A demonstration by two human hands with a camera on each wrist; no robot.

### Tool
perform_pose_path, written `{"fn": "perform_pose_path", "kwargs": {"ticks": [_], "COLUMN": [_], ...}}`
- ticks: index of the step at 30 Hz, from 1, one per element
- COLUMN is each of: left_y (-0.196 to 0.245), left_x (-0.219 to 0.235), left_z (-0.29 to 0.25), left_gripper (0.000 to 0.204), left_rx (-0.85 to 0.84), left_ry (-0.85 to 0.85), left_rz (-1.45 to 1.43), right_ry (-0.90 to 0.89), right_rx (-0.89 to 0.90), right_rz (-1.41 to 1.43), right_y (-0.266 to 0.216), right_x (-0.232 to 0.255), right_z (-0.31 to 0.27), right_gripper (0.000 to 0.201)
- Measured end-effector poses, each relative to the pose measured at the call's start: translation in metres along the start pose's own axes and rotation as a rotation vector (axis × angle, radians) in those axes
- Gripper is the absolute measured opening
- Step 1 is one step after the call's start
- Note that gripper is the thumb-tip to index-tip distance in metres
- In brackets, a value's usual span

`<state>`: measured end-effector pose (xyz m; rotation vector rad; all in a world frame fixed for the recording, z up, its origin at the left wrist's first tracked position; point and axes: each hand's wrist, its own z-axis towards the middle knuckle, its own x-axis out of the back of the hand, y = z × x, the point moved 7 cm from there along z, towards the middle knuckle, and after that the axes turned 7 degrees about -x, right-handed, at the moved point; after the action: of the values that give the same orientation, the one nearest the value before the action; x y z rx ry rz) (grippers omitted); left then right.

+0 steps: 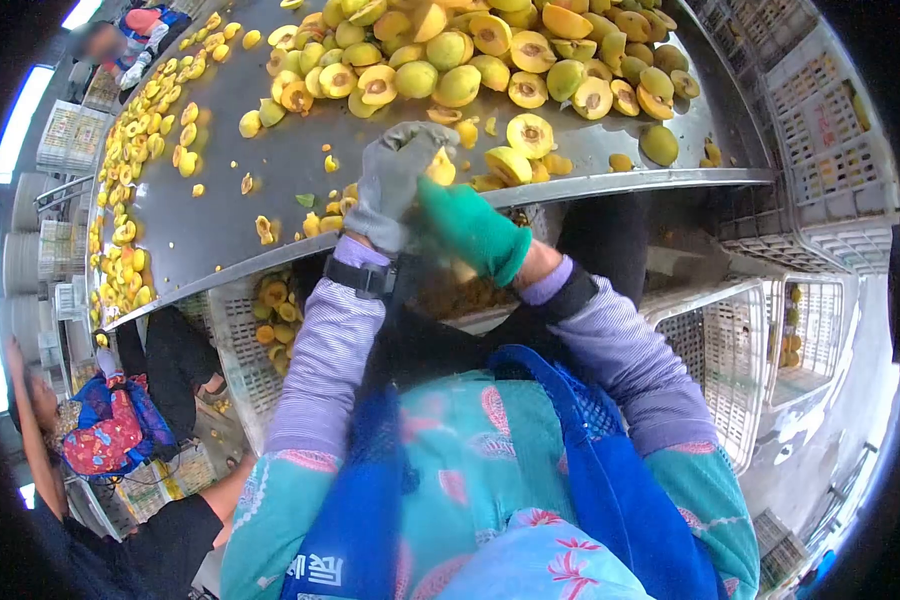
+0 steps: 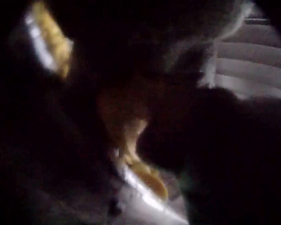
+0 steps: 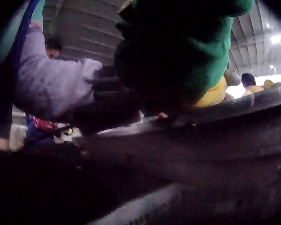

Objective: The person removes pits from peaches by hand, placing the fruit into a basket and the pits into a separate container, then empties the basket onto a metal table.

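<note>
In the head view the left hand (image 1: pixel 390 180), in a grey glove, has its fingers curled round a yellow fruit piece (image 1: pixel 441 168) at the metal table's near edge. Against that piece from the right is the right hand (image 1: pixel 475 232), in a green glove, blurred, its fingers curled and close to the left hand. In the right wrist view the green glove (image 3: pixel 178 51) covers the top, with yellow fruit (image 3: pixel 213 95) beneath its fingers. Whether a tool is in the green glove is hidden. The left wrist view is mostly dark.
Halved yellow-green fruit (image 1: pixel 457 86) is piled at the table's (image 1: pixel 220 215) back, with more along its left side. White crates (image 1: pixel 720 360) stand below at right; another crate (image 1: pixel 240 350) holds fruit. Other people (image 1: pixel 160 420) are at the left. Stacked crates (image 1: pixel 820 130) rise at the right.
</note>
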<state>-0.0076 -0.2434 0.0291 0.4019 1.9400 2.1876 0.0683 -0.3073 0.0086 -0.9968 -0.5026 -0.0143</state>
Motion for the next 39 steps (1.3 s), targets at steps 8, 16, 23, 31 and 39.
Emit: {"fn": "perform_pose_path", "kwargs": {"ticks": [8,16,23,31,39], "left_y": [0.046,0.042,0.021,0.051,0.064], "left_x": [-0.017,-0.003,0.0,0.002,0.015], "left_z": [0.008,-0.003,-0.006,-0.012,-0.045], "left_gripper": [0.028,0.027,0.024,0.027,0.039], "left_rx": [-0.337,-0.083,-0.035,-0.557,-0.319], "left_ry": [-0.53,-0.148,0.007,-0.164,0.138], "left_rz": [0.611,0.31,0.407,1.485,0.575], "right_ry": [-0.351,-0.03,-0.202,0.175,0.488], "right_rx": [-0.456,-0.263,-0.373,-0.412,-0.282], "right_rz": [0.527,0.21,-0.08,-0.327,-0.159], "right_y": [-0.004,-0.026,-0.013,0.009,0.01], "right_x": [0.004,0.01,0.012,0.052,0.039], "right_z": [-0.003,0.006,0.0,0.0,0.001], "right_gripper": [0.026,0.024,0.021,0.017,0.031]}}
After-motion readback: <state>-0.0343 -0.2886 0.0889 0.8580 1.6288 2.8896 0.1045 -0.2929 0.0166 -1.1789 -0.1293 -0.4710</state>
